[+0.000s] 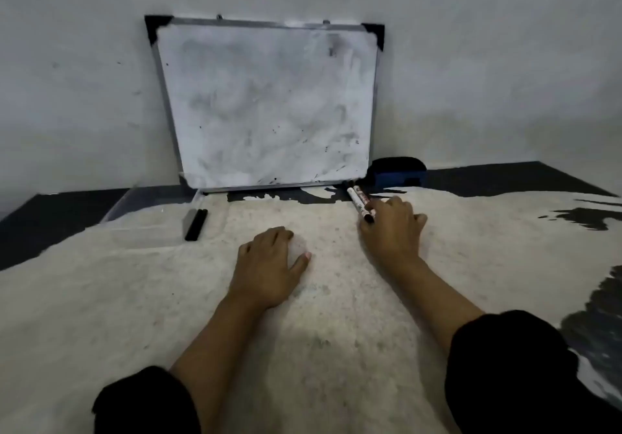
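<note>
A smudged whiteboard (269, 103) leans upright against the grey wall. Two white markers (357, 199) lie side by side just below its lower right corner. My right hand (392, 231) sits over their near ends, and its curled thumb and fingers pinch the nearer marker by its black end. My left hand (269, 268) rests palm down on the worn pale surface (336, 332), thumb stretched out to the right, holding nothing.
A blue and black eraser (395, 172) stands by the board's right corner. Two black markers (196, 224) lie on a clear plastic lid (148, 221) at the left. Dark floor borders the pale surface at both sides. My black sleeves fill the bottom corners.
</note>
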